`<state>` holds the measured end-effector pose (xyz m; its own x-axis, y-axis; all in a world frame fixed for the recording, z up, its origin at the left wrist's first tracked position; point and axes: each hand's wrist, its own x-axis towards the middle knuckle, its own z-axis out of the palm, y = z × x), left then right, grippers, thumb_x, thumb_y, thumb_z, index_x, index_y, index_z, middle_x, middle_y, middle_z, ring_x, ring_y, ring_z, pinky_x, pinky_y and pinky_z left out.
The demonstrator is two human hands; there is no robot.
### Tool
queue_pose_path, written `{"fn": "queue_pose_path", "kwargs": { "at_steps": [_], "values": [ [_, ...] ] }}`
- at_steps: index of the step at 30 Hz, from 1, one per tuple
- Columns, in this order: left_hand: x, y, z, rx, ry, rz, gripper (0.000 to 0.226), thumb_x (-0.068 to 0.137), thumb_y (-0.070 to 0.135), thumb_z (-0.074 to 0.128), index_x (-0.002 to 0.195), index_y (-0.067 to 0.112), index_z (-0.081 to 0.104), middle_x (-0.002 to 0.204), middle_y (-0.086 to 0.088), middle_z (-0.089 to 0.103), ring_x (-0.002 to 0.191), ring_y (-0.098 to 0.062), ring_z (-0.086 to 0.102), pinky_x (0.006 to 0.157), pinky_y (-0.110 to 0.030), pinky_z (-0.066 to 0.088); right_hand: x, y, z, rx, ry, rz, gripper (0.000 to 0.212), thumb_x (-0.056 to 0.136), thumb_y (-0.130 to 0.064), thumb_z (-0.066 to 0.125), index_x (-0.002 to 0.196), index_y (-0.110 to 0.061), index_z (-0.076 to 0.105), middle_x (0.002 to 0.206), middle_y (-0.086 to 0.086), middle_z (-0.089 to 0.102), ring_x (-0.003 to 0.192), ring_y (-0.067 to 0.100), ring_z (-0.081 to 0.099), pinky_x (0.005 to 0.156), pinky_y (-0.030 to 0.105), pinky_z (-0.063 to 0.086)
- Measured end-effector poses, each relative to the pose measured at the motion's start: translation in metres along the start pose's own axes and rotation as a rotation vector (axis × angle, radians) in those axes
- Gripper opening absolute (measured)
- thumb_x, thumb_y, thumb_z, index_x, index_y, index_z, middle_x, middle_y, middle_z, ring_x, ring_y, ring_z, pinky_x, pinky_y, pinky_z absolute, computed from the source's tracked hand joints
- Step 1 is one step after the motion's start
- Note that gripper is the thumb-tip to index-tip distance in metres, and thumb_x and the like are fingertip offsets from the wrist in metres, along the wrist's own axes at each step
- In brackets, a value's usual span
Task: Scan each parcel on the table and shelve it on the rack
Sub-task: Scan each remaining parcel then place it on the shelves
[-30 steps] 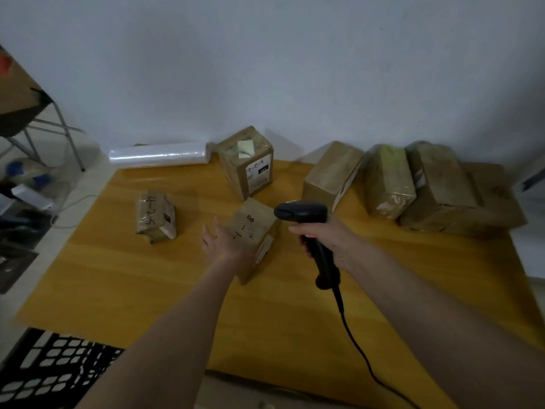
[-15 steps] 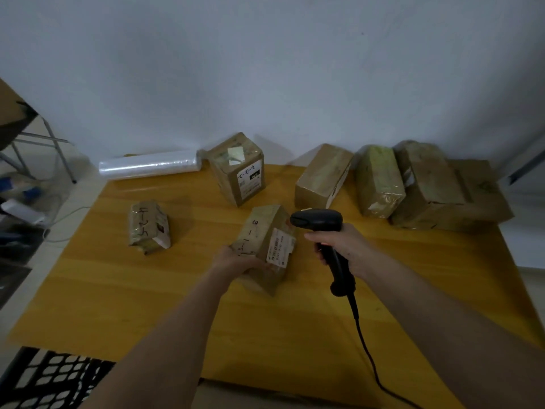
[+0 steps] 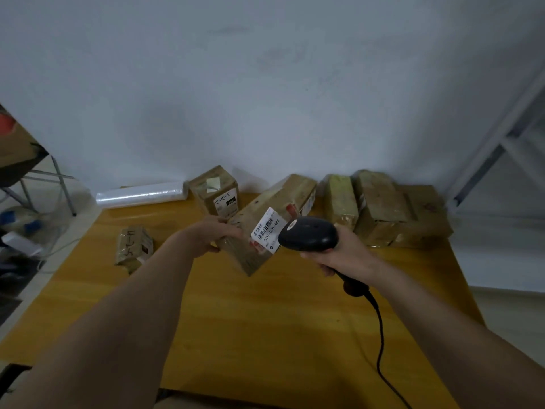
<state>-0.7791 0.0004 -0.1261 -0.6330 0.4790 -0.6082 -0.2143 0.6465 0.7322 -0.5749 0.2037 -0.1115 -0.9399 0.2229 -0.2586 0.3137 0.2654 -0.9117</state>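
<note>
Scanning 1 parcel (image 3: 259,231) held above table (image 3: 265,335).
L hand (image 3: 211,236) grips parcel, R hand (image 3: 339,252) wrapped round scanner (image 3: 308,234) at barcode label (image 3: 267,228); approx 6 more parcels on table.

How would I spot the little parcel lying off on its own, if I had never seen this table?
Start at the yellow wooden table and look to its left side, away from the row of parcels along the wall. The small brown parcel lies there alone, nearer than the roll of clear film. Unlike its neighbours, it is squat, crumpled, and has black handwriting on top.
</note>
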Motion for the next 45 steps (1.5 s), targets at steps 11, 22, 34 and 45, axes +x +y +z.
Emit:
{"fn": "queue_pose_path", "kwargs": {
  "at_steps": [11, 22, 34, 45],
  "values": [
    [-0.020, 0.035, 0.028, 0.079, 0.065, 0.063, 0.047, 0.072, 0.013, 0.080, 0.115, 0.006, 0.062, 0.113, -0.013, 0.062, 0.102, -0.027, 0.059, 0.073, -0.031, 0.049, -0.045, 0.005, -0.034, -0.062, 0.012, -0.105, 0.034, 0.087, -0.009, 0.070, 0.117, -0.021, 0.062, 0.049, -0.008, 0.058, 0.048, 0.004, 0.056, 0.054, 0.024, 0.052],
    [-0.036, 0.046, 0.048, 0.081, 0.114, 0.092, 0.043, 0.072, 0.012, 0.081, 0.110, 0.006, 0.064, 0.107, -0.012, 0.063, 0.092, -0.023, 0.059, 0.064, -0.029, 0.047, -0.072, 0.011, -0.055, -0.096, 0.031, -0.107, 0.033, 0.089, -0.009, 0.069, 0.120, -0.016, 0.062, 0.047, -0.014, 0.057, 0.045, 0.001, 0.052, 0.053, 0.022, 0.047],
    [-0.051, 0.052, 0.078, 0.066, 0.085, 0.099, 0.051, 0.073, 0.013, 0.080, 0.120, 0.005, 0.063, 0.115, -0.014, 0.062, 0.101, -0.026, 0.058, 0.071, -0.032, 0.049, -0.104, 0.022, -0.070, -0.031, 0.045, -0.112, 0.034, 0.088, -0.008, 0.068, 0.113, -0.030, 0.060, 0.049, -0.017, 0.059, 0.045, -0.003, 0.052, 0.052, 0.018, 0.046],
    [-0.073, 0.043, 0.155, -0.198, -0.015, 0.054, 0.065, 0.058, 0.024, 0.086, 0.116, 0.010, 0.061, 0.122, -0.012, 0.061, 0.111, -0.028, 0.059, 0.090, -0.046, 0.052, -0.155, 0.061, -0.100, 0.283, 0.226, -0.048, 0.009, 0.083, -0.019, 0.075, 0.088, -0.015, 0.069, 0.061, -0.001, 0.066, 0.055, 0.012, 0.062, 0.056, 0.022, 0.051]
  ]
}}
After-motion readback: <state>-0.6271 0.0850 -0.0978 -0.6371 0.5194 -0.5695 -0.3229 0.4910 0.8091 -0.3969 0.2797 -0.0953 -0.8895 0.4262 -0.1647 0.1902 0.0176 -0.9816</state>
